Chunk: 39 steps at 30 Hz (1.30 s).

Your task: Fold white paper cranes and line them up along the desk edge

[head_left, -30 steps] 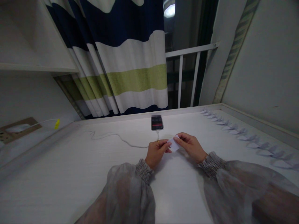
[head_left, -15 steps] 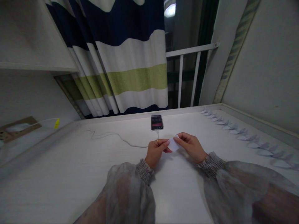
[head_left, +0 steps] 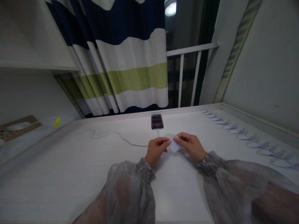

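Observation:
A small piece of white paper [head_left: 175,146] is held just above the white table [head_left: 93,183], between both hands. My left hand [head_left: 158,150] pinches its left corner between thumb and fingers; a ring shows on one finger. My right hand [head_left: 191,145] grips the upper right edge, thumb on the near face. The paper looks folded, but its exact shape is too small to make out. Just beyond the hands lies a phone [head_left: 157,122], its screen lit and blurred out.
A white cable [head_left: 121,138] runs from the phone leftward across the table. Several folded white paper pieces [head_left: 243,137] stand in a row along the right side. A striped curtain [head_left: 137,77] hangs behind the table, and a socket panel [head_left: 18,128] is on the left wall.
The fingers of my left hand have shifted slightly on the paper's left corner, and more of the paper's lower part shows. My right hand stays almost in place.

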{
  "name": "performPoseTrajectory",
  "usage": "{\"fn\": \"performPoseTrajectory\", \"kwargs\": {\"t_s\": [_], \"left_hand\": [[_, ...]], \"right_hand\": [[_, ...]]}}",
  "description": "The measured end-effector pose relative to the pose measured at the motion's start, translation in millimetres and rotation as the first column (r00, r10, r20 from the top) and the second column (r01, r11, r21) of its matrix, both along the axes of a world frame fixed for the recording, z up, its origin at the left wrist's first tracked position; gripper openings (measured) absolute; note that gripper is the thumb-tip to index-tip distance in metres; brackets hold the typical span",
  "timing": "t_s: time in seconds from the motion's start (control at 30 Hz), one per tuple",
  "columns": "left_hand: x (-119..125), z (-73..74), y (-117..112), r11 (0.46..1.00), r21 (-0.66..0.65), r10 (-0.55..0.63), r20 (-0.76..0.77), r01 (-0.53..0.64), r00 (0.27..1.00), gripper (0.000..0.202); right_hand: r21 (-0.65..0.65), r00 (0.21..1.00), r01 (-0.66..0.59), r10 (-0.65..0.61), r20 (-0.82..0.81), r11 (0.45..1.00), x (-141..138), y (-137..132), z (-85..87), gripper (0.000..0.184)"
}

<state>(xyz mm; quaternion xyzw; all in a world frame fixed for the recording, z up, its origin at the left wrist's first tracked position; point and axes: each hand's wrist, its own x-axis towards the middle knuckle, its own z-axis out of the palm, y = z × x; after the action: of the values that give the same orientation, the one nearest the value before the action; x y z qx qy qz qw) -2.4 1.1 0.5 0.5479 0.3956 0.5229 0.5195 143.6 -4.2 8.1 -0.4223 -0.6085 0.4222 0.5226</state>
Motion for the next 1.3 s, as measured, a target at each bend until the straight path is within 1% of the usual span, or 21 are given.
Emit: {"fn": "performPoseTrajectory", "kwargs": {"t_s": [0.2, 0.37, 0.57, 0.8, 0.93, 1.13, 1.2, 1.3], "left_hand": [[-0.1, -1.4, 1.0, 1.0, 0.005, 0.029, -0.001, -0.029, 1.0, 0.013], [-0.3, -1.7, 0.8, 1.0, -0.007, 0.007, -0.012, -0.007, 1.0, 0.013], [-0.7, -1.2, 0.5, 1.0, -0.013, -0.019, -0.019, 0.019, 1.0, 0.015], [-1.3, -3.7, 0.8, 0.998, 0.0, -0.067, -0.018, 0.067, 0.998, 0.017], [-0.8, -3.5, 0.7, 0.997, -0.01, -0.075, 0.004, 0.075, 0.997, 0.02], [-1.6, -3.7, 3.4, 0.999, 0.01, 0.03, 0.054, -0.031, 0.998, 0.016], [-1.8, -4.9, 4.5, 0.999, 0.009, 0.03, 0.074, -0.031, 0.997, 0.016], [-2.4, -6.7, 5.5, 1.0, 0.001, -0.004, 0.068, 0.004, 0.998, 0.017]], "right_hand": [[-0.022, 1.0, -0.002, 0.002, 0.011, 1.0, 0.0, -0.3, -1.9, 0.023], [-0.013, 1.0, 0.012, -0.012, 0.018, 1.0, 1.4, 0.5, -4.0, 0.023], [-0.024, 0.999, 0.037, -0.036, 0.026, 0.999, 1.1, -1.6, -2.3, 0.024], [0.043, 0.985, -0.004, -0.003, 0.175, 0.999, 0.3, -5.3, 2.1, 0.025], [0.077, 0.964, -0.004, -0.016, 0.264, 0.997, -2.6, -5.5, 1.3, 0.026], [0.012, 0.977, -0.027, 0.023, 0.214, 1.0, -3.6, -3.0, -3.7, 0.03], [0.008, 0.98, -0.018, 0.016, 0.199, 1.0, -3.4, -2.7, -3.0, 0.03], [-0.02, 0.981, -0.016, 0.019, 0.192, 1.0, -2.8, -2.7, -0.5, 0.03]]}}
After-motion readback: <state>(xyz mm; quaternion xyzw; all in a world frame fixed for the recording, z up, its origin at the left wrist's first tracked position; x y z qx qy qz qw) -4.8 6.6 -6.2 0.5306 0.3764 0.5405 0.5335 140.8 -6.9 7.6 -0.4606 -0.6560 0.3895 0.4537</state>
